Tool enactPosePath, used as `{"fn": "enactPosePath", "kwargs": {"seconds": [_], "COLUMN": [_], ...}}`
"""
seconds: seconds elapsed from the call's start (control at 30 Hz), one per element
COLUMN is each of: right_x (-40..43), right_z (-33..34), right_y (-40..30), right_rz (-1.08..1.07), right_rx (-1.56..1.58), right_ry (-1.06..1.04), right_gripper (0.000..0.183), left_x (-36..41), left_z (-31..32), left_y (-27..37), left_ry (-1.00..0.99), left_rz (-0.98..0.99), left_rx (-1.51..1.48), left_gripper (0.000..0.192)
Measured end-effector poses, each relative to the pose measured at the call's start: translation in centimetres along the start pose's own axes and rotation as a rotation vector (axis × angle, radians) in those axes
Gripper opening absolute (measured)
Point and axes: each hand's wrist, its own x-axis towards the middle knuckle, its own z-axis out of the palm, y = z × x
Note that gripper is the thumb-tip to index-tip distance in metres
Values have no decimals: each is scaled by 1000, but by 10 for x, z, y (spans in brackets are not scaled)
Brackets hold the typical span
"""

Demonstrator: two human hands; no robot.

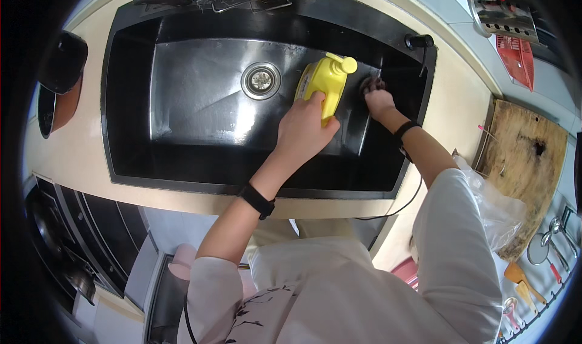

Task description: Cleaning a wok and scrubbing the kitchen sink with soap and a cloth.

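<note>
My left hand [305,121] grips a yellow plastic bottle [334,82] by its side, over the right part of a black sink [200,71]. The bottle's yellow cap points towards the upper right, and its label faces left. Near the basin's right end, my right hand [379,99] presses a dark scrubbing pad [367,84], partly hidden under its fingers, against the sink. A round metal drain strainer [261,81] lies left of the bottle in the basin floor.
A black dispenser or tap [419,41] stands at the sink's back right corner. Behind the sink is a wire rack [254,0]. Pots [66,105] stand at the left; a worn wooden cutting board [523,157] and a clear plastic bag [495,207] are at the right.
</note>
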Motion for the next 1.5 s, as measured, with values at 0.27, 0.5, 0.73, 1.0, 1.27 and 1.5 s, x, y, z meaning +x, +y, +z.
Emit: {"fn": "enactPosePath", "kwargs": {"seconds": [0.27,0.5,0.73,1.0,1.27,1.5], "right_x": [-87,-101,-70,-4,-123,-143], "right_z": [55,26,-34,-150,-53,9], "right_y": [-51,-61,-198,-176,-18,-55], "right_rz": [-293,-67,28,-255,87,-23], "right_rx": [256,438,1548,1161,381,317], "right_ry": [-458,-666,-533,159,47,-578], "right_gripper": [39,46,43,35,53,42], "left_x": [11,-22,-61,-92,-120,-131], "left_z": [-20,-95,-174,-234,-246,-242], "left_y": [-10,-50,-91,-140,-166,-170], "left_ry": [6,100,231,311,366,355], "left_rz": [-135,41,-47,-126,-176,-182], "left_rx": [25,47,56,-99,-161,-134], "left_gripper": [35,34,30,24,18,18]}}
